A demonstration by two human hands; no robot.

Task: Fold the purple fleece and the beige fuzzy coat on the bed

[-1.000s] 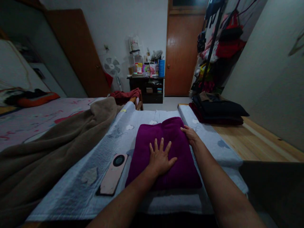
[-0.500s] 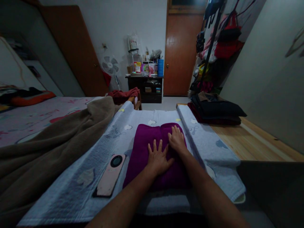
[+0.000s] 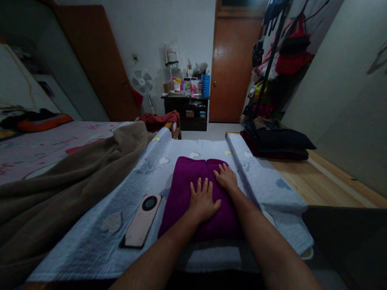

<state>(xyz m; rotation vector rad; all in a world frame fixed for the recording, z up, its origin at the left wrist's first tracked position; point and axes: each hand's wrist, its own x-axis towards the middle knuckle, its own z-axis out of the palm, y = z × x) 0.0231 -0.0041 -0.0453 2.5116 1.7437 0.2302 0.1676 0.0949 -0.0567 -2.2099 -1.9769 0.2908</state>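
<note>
A folded purple garment [image 3: 184, 193] lies flat on a pale blue patterned cloth [image 3: 157, 165] in the middle of the view. My left hand [image 3: 203, 201] rests palm down on its centre, fingers spread. Farther up, near the garment's top right corner, my right hand [image 3: 226, 177] also lies flat with its fingers apart. Neither hand grips anything. Left of the garment is a pink phone [image 3: 141, 225], its round dark camera facing up.
A brown blanket [image 3: 90, 169] drapes along the left. Dark folded clothes [image 3: 275, 139] are stacked on a wooden surface [image 3: 302, 177] at the right. Beyond stand a dark cabinet [image 3: 184, 108], a fan [image 3: 142, 82] and a brown door [image 3: 234, 68].
The fingers of my left hand have come slightly closer together. My right hand has shifted a little on the garment. The view has moved slightly.
</note>
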